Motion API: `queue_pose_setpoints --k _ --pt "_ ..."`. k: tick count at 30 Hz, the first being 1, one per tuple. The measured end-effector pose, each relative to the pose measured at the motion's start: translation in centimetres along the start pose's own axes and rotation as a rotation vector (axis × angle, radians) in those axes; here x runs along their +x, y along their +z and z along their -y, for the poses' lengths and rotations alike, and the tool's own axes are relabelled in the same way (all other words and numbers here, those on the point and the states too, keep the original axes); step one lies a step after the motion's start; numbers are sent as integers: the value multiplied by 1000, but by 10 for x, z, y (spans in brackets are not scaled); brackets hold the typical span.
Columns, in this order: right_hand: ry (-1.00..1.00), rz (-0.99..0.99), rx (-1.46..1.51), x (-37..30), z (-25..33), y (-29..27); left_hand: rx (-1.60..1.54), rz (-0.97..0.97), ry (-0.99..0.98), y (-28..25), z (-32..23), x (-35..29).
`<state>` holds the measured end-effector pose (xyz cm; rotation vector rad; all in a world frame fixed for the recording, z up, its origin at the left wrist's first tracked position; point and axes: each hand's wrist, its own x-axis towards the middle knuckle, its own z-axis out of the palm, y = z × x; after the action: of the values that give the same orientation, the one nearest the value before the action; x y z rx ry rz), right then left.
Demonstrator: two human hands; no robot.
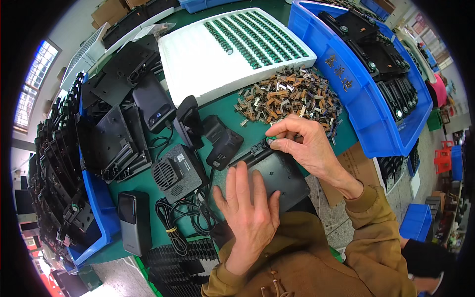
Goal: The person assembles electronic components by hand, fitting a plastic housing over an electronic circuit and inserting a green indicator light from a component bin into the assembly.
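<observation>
Right grip: thumb and forefinger pinching green disc
Left grip: fingers spread, on panel
Bar: on panel, long axis slants up-right
Green disc: bar's upper-right end, right grip nearer; seated, cannot tell

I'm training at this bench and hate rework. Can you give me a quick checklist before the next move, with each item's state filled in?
1. Black panel steadied: ok, the left hand is spread at its near left side.
2. Small round part gripped: ok, between thumb and index finger of the right hand.
3. Round part fully seated in the panel: cannot tell, the fingers partly cover it.
4. More green parts available: ok, rows stand in the white foam tray.
5. Black cable well away from the left hand: not ok, loops lie close beside it.
</observation>
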<state>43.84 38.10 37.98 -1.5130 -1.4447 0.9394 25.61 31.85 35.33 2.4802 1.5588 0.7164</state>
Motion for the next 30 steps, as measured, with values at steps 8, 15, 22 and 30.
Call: queue_pose_setpoints --k 8,15,22,30 --pt "-116 -56 -125 -7 -4 1 -3 -7 14 2 1 0" --pt "-23 -50 -50 -5 -1 4 -4 -15 13 1 0 -1" --pt "0 -54 -5 -8 1 0 22 -17 12 2 2 0" --pt "-142 -113 -171 -13 1 -2 25 -27 39 1 -4 3"
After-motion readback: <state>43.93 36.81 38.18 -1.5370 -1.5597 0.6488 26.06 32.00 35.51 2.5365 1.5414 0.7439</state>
